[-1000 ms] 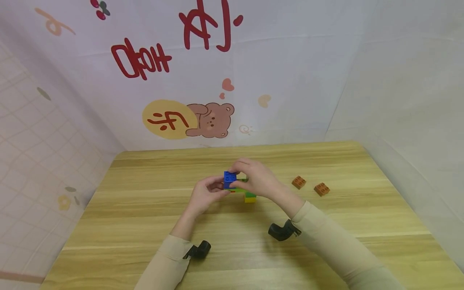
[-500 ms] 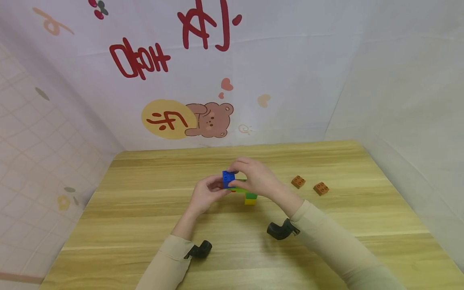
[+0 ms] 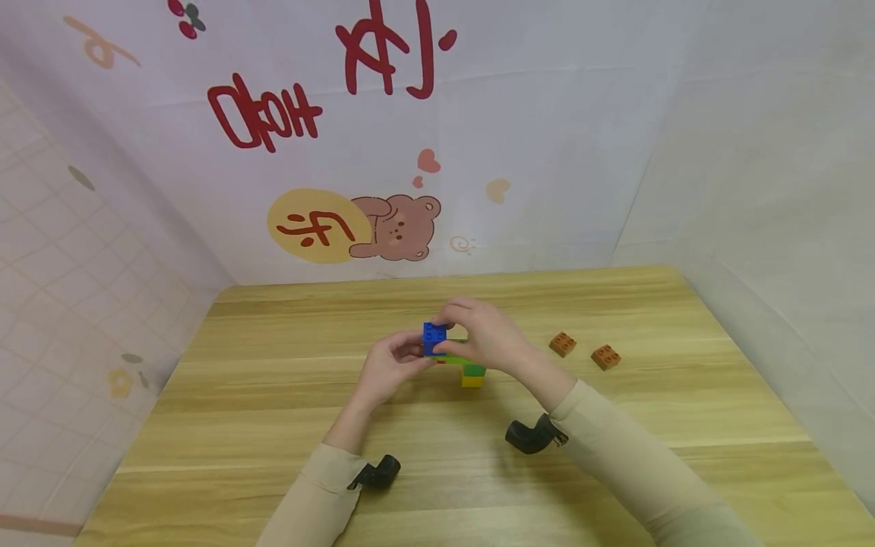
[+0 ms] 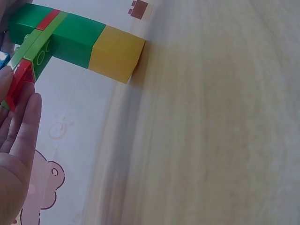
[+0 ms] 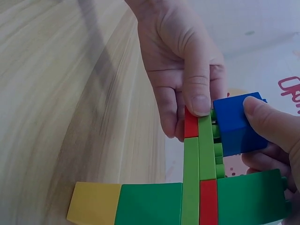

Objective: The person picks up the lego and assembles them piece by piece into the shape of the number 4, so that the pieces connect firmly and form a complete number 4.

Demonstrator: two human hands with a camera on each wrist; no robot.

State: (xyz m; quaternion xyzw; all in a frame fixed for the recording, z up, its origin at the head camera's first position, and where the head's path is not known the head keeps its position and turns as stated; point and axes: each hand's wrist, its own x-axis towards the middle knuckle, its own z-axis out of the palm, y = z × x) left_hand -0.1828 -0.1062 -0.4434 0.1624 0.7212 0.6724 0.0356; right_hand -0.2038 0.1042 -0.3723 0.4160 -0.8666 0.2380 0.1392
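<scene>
In the head view my left hand (image 3: pixel 386 371) and right hand (image 3: pixel 494 339) meet over the middle of the table. The left grips one end of a toy-brick build, its thumb lying on the light green plate (image 5: pixel 206 154) and red plate (image 5: pixel 191 123). Between the right thumb and fingers is a blue brick (image 5: pixel 239 123), slightly tilted, right at the light green plate's studs. Farther along the build, a green brick (image 5: pixel 150 202) and a yellow brick (image 5: pixel 93 202) stick out on one side, another green brick (image 5: pixel 251 199) on the other.
Two orange-brown bricks (image 3: pixel 563 344) lie on the wooden table (image 3: pixel 437 486), to the right of the hands. Behind the table hangs a white printed cloth (image 3: pixel 547 137). Black wrist mounts (image 3: pixel 529 436) stick out from both sleeves.
Both hands stay almost in place, still holding the build and the blue brick. The green and yellow end has dipped slightly toward the person.
</scene>
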